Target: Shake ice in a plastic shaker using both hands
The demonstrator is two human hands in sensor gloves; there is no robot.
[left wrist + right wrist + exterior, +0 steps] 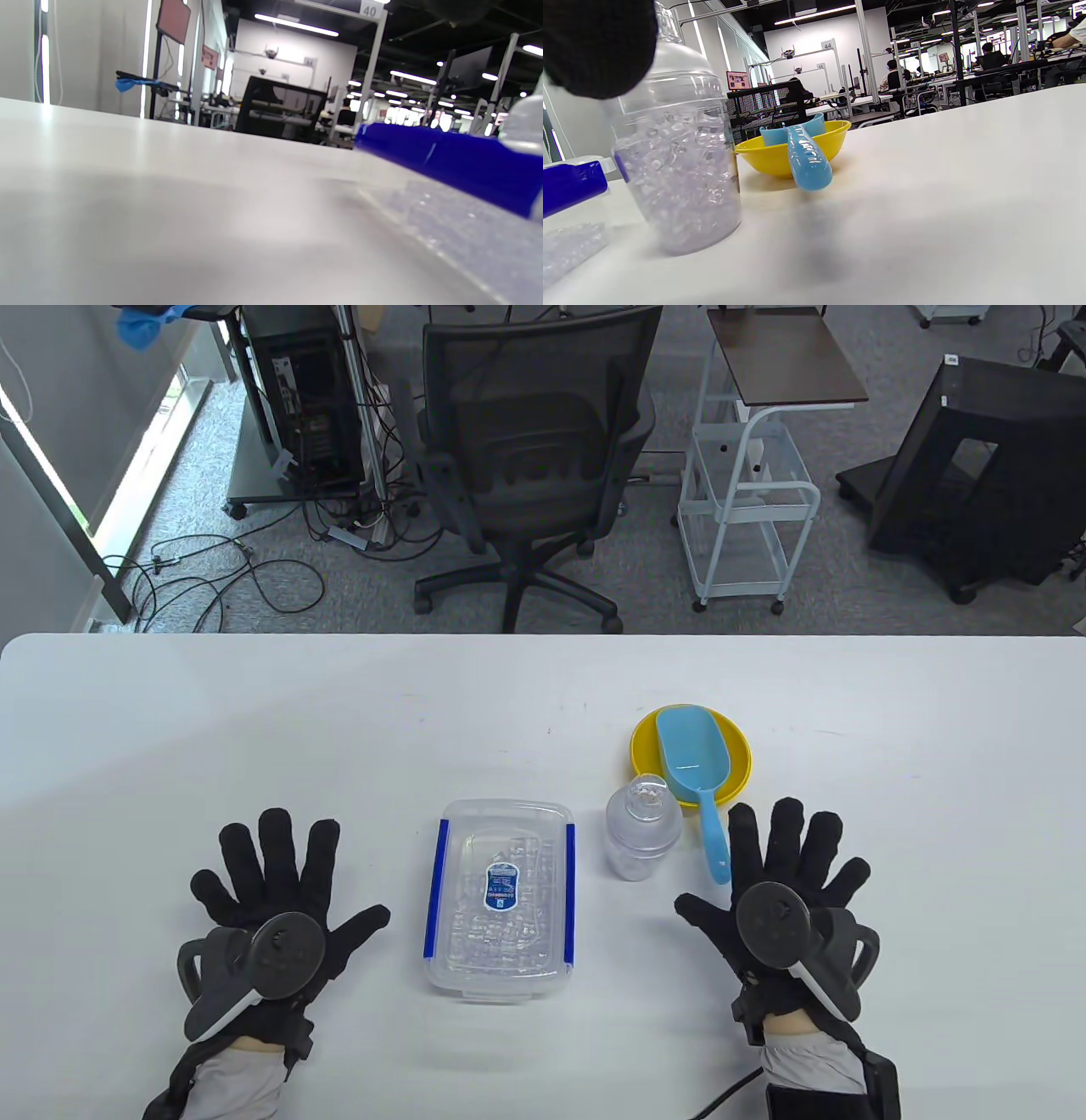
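Resting flat on the white table [254, 712], two hands in black sensor gloves are lying palm down with fingers spread wide, holding nothing. The left hand [271, 899] is sitting near the table's front left; the right hand [785, 891] is sitting at the front right.

Standing upright between them, but much closer to the right hand, is the clear plastic shaker with a domed lid [642, 830]. It appears capped and, in the right wrist view, packed with small pieces of ice [678, 186]. Its long axis is pointing straight up from the table. The shaker is sitting just ahead of and inward from the right thumb, apart from it.

A clear rectangular lidded container with blue side clips [501, 899] is lying between the left hand and the shaker, so the left hand is likely having to reach over or around it. Behind the shaker, a round yellow bowl [738, 755] is holding a light blue plastic scoop [696, 768], whose handle is reaching toward the right fingers [789, 831].

The right hand seems best placed for grasping first.
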